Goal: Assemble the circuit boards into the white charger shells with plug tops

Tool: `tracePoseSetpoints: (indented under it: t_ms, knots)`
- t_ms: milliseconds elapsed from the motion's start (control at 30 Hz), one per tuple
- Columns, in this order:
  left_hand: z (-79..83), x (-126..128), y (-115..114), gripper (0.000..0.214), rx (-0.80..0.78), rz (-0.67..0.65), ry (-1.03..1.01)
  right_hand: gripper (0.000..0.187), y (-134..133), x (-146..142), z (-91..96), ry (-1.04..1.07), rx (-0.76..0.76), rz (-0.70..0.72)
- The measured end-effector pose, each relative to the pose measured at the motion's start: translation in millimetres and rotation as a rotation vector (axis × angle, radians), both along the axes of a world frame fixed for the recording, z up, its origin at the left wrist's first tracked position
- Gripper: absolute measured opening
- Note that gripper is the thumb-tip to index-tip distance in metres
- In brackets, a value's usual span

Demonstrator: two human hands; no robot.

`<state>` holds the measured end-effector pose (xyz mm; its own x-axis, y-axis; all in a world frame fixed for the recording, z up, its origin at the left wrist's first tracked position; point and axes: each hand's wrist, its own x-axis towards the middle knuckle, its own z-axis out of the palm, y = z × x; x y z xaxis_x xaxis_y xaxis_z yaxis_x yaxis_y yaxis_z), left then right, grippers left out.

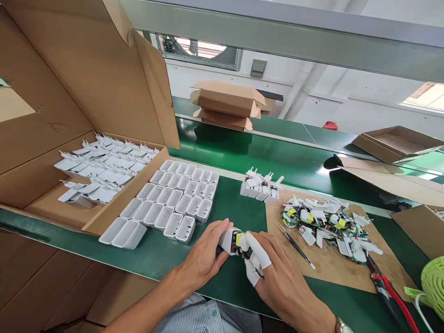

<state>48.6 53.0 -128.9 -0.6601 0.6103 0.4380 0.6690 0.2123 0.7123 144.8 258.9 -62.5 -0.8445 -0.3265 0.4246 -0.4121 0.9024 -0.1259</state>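
My left hand (205, 252) is closed around a white plastic housing (226, 239) above the front of the table. My right hand (274, 268), with white finger cots on thumb and forefinger, grips a circuit board (239, 245) with a yellow part on it. The board meets the open end of the housing; how deep it sits inside is hidden by my fingers. Left of my hands stand rows of open white housings (164, 195). To the right, a heap of circuit boards with white plastic pieces (326, 224) lies on a brown cardboard sheet (294, 263).
An open carton (93, 222) on the left holds many white units (107, 169). A small group of filled housings (258, 190) stands behind my hands. Tweezers (296, 246) and red-handled pliers (385, 282) lie at right, near a green basket (433, 286). Cardboard boxes (227, 101) sit at the back.
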Motion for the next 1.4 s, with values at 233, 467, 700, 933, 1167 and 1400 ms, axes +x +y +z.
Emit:
tracePoseSetpoints:
  t_ms: [233, 467, 700, 933, 1167, 1400]
  knots:
    - [-2.9, 1, -1, 0.066, -0.011, -0.002, 0.014, 0.069, -3, -2, 7.6, 0.032, 0.013, 0.000]
    - [-2.5, 0, 0, 0.064, 0.007, -0.010, 0.012, 0.066, -2, -5, 10.3, 0.021, 0.001, 0.014]
    - [-2.1, 0, -1, 0.066, 0.006, -0.002, 0.005, 0.063, 0, -5, 8.2, -0.030, -0.016, 0.038]
    - [-3.7, -1, 0, 0.070, 0.001, 0.004, 0.002, 0.062, 0, -6, 4.0, -0.030, -0.019, 0.040]
    - [-1.6, 4, -3, 0.085, -0.053, -0.149, -0.172, 0.050, 1, -13, 12.8, -0.152, -0.249, 0.087]
    - [4.2, 6, -4, 0.073, -0.008, -0.125, -0.307, 0.049, 21, -24, -9.8, -0.293, -0.406, 0.133]
